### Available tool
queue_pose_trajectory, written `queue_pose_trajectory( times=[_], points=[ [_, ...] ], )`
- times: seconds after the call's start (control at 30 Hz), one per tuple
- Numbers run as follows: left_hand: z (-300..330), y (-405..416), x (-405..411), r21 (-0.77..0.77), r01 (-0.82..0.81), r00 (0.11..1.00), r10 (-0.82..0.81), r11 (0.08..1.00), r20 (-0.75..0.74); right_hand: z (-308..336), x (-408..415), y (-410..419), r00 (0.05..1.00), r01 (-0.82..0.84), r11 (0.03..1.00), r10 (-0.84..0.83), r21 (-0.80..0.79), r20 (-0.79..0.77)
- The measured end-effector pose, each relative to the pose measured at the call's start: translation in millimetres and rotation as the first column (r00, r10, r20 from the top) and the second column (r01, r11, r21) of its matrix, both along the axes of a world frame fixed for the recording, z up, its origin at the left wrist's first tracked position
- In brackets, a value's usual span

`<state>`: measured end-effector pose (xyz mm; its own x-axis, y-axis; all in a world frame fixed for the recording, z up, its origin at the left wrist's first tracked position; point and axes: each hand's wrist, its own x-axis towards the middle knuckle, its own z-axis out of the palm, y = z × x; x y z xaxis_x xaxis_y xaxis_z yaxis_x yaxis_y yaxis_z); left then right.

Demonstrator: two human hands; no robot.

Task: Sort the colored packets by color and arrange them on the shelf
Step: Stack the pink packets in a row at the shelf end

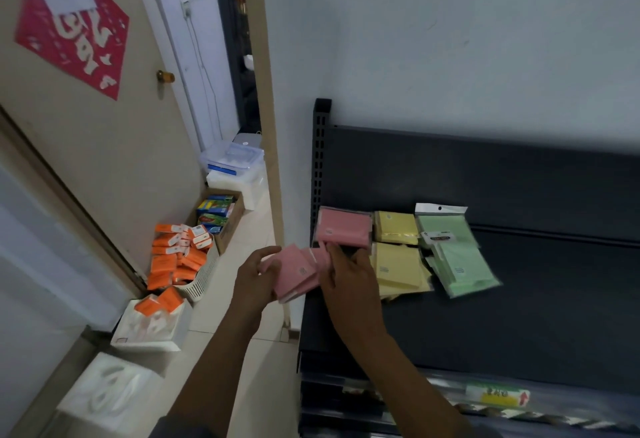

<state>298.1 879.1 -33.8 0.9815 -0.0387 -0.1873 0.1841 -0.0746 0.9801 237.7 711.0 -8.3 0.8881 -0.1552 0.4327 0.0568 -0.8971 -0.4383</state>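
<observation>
A dark shelf [519,316] carries packets in colour groups. A pink packet [344,228] lies at its back left. Beside it are yellow packets [396,264] in the middle and green packets [457,257] to their right. My left hand [256,278] grips a small stack of pink packets [298,273] just off the shelf's left edge. My right hand [349,274] pinches the right end of that stack, its fingertips close under the pink packet on the shelf.
The right half of the shelf is bare dark metal. On the floor to the left sit a white basket with orange packets [176,257], a cardboard box of coloured boxes [216,217], white tissue packs [152,326] and a clear plastic bin [235,163]. A door stands open at left.
</observation>
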Motion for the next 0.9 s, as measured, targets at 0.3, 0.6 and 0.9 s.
queue_pose_trajectory(
  times=[0.3, 0.6, 0.9],
  points=[
    [-1.0, 2.7, -8.1, -0.165, 0.044, 0.993, -0.061, 0.985, -0.097, -0.4, 15.8, -3.8, 0.993, -0.016, 0.989, 0.033, 0.147, -0.112],
    [2.3, 18.2, 3.2, 0.024, -0.106, 0.99, 0.103, 0.994, 0.097, -22.2, 22.3, 9.0, 0.979, -0.151, 0.987, 0.141, -0.06, -0.146],
    [11.6, 17.2, 11.4, -0.022, -0.294, 0.947, 0.295, 0.955, 0.128, -26.8, 23.2, 19.0, 0.958, -0.142, 0.976, 0.094, -0.163, -0.271]
  ],
)
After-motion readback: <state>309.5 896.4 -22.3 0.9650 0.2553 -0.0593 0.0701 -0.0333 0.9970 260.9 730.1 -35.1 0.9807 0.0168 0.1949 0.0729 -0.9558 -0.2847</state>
